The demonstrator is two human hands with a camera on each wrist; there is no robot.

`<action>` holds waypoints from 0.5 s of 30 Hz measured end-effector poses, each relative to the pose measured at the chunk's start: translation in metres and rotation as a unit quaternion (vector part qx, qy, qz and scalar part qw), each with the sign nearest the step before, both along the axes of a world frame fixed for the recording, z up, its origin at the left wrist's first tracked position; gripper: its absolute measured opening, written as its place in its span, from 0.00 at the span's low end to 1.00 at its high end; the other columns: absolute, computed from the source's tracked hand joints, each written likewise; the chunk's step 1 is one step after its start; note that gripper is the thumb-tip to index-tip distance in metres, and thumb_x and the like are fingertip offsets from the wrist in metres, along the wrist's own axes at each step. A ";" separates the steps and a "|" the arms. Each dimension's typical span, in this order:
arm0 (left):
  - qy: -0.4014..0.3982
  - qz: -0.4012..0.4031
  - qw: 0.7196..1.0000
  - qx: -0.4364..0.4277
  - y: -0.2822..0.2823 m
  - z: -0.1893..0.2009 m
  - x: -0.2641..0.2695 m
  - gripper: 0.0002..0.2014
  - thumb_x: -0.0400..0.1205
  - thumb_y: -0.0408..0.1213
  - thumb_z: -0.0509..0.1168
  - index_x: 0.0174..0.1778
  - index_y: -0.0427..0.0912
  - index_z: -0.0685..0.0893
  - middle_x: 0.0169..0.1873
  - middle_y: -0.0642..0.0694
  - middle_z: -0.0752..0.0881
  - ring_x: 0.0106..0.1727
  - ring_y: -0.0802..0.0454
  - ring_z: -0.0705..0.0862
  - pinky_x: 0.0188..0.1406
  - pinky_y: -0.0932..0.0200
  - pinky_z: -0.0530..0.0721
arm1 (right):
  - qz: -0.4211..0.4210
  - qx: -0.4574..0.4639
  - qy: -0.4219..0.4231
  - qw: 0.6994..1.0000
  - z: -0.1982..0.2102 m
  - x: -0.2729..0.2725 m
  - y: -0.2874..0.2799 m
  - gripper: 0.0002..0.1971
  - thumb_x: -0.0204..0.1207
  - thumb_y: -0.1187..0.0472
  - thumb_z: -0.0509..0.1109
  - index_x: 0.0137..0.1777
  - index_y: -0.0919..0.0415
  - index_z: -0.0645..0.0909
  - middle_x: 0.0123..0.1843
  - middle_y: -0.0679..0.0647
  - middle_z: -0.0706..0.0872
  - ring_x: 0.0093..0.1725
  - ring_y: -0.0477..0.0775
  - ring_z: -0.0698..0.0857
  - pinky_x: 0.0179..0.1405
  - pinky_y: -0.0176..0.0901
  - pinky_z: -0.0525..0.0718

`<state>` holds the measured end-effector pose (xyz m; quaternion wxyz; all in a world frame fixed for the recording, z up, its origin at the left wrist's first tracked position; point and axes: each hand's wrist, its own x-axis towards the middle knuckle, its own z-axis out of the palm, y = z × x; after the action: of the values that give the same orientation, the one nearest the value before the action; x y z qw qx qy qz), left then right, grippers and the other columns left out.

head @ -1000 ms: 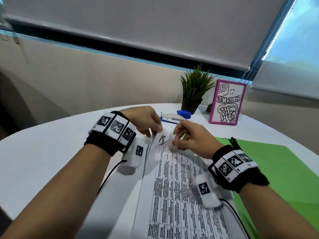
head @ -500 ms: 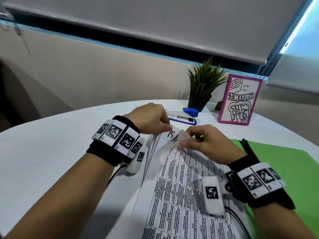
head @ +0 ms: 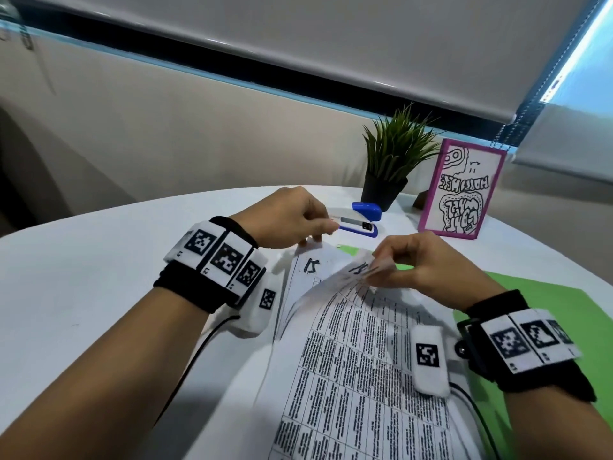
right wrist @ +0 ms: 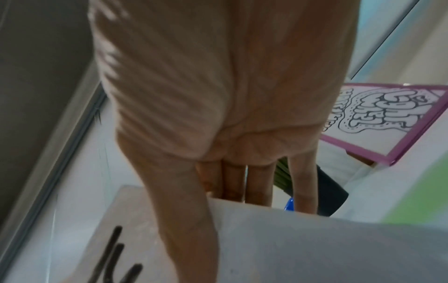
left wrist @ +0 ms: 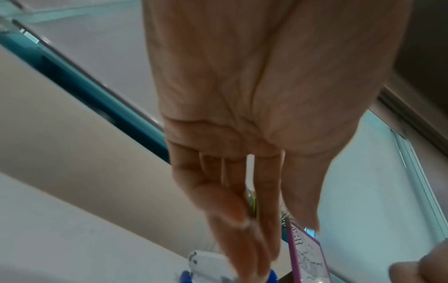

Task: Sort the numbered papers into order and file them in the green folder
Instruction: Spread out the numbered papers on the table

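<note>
While lifted: right hand (head: 419, 265) pinches top sheet (head: 351, 330) by its far corner.
Left hand (head: 285, 219): fingers curled, pressing paper stack (head: 310, 265) on counter (head: 99, 260).
Green folder (head: 544, 313): under stack's right side.

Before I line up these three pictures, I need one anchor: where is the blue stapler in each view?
Head: blue stapler lies on the table just beyond the left hand, before the potted plant.
Left wrist: bottom edge, partly hidden behind the fingertips.
Right wrist: only a blue sliver between the fingers.
Shared landmark: the pink-framed drawing.
</note>
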<state>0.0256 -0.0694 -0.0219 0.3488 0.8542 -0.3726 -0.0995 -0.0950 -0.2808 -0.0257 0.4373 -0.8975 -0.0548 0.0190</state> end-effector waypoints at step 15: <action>-0.082 0.021 0.985 0.152 0.001 -0.003 -0.001 0.07 0.76 0.43 0.74 0.35 0.47 0.86 0.35 0.52 0.87 0.37 0.55 0.81 0.35 0.61 0.76 | -0.050 -0.030 0.005 0.998 -0.008 0.002 0.000 0.05 0.74 0.62 0.77 0.43 0.64 0.86 0.42 0.61 0.92 0.39 0.50 0.88 0.40 0.37 0.85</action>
<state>0.0251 -0.0688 -0.0245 0.1848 0.9103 -0.3623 -0.0772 -0.0933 -0.2808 -0.0334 0.4110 -0.9116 -0.0068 0.0034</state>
